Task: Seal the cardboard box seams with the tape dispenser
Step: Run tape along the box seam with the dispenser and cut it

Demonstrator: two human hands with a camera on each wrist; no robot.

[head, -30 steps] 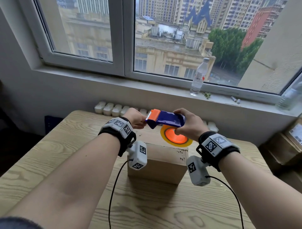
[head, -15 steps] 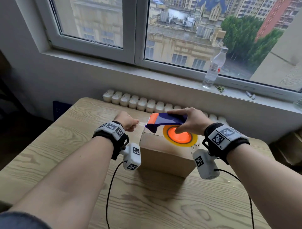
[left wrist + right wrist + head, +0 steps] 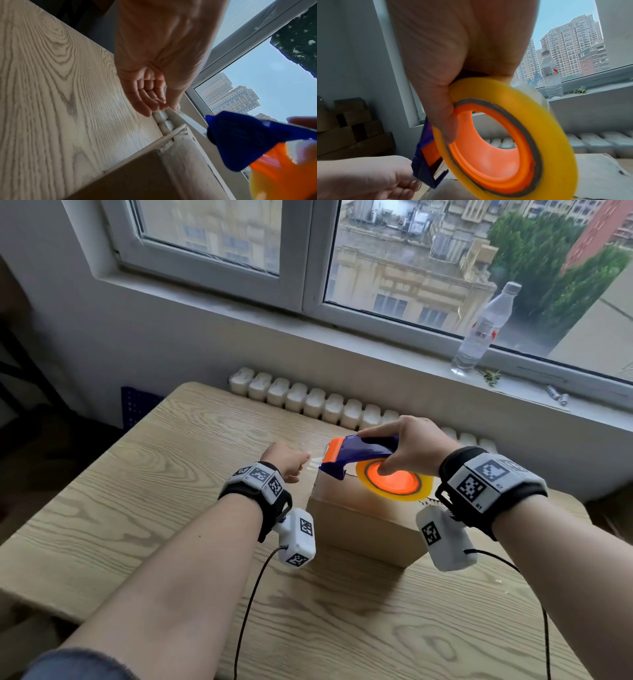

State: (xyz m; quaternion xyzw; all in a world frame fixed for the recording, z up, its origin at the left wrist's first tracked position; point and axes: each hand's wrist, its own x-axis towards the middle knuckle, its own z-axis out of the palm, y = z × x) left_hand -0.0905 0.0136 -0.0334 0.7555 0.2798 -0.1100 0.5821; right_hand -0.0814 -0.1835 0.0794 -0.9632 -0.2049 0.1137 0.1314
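A brown cardboard box (image 3: 363, 522) stands on the wooden table (image 3: 144, 508). My right hand (image 3: 394, 453) grips the blue tape dispenser (image 3: 359, 451) just above the box's top. Its orange blade end points left, and the yellow tape roll (image 3: 394, 482) with an orange core lies flat over the box. In the right wrist view the thumb hooks into the roll (image 3: 553, 135). My left hand (image 3: 301, 462) is a short way left of the blade and pinches the clear tape end (image 3: 315, 458). The left wrist view shows the left hand (image 3: 169, 106) holding that strip near the box's corner (image 3: 171, 140).
A white radiator (image 3: 322, 402) runs behind the table's far edge under the window sill. A clear water bottle (image 3: 486, 326) stands on the sill at right. Cables hang from both wrist cameras over the table's near part. More cardboard boxes (image 3: 351, 128) are stacked to the side.
The dispenser has come down closer to the box's top. My left hand has drawn away to the left of the blade, stretching a short length of tape.
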